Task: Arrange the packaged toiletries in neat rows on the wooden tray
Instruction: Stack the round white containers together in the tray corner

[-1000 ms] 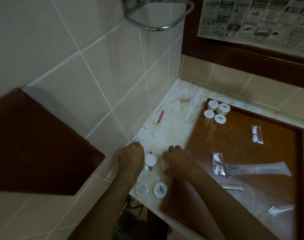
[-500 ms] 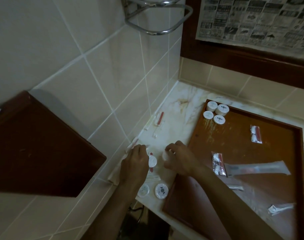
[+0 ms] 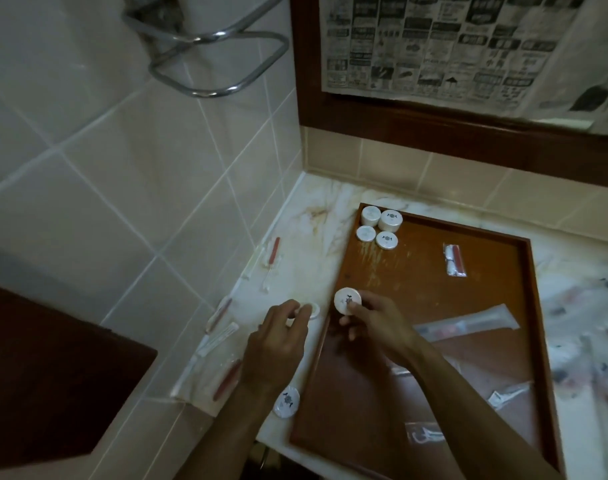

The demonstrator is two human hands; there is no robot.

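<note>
1. Right hand (image 3: 375,317) pinches a round white puck (image 3: 347,301) by its edge, fingertips only, over the wooden tray (image 3: 524,341) near its 9 o'clock rim. Shallow hold; puck could slip and roll.
2. Left hand (image 3: 278,344) pinches a second white puck (image 3: 312,310) above the marble counter (image 3: 316,216), just outside the tray's 9 o'clock edge. Partly hidden by fingers, so how firm the hold is I cannot tell.
3. Both hands close together: carrying across at once risks knuckles bumping or a puck clipping the raised rim.
4. Target likely the cluster of four pucks (image 3: 380,227) at the tray's 11 o'clock corner. Setting down too hard there could knock the row crooked.
5. Red-and-white sachet (image 3: 454,260) at 1 o'clock, long clear packet (image 3: 469,323) at centre, small packets at 5 o'clock lie scattered; a sleeve or wrist could drag them.
6. One more puck (image 3: 287,401) sits at the counter's front edge under the left forearm; an elbow shift could knock it off.
7. Thin stick packets (image 3: 223,334) along the wall are easy to overlook.
</note>
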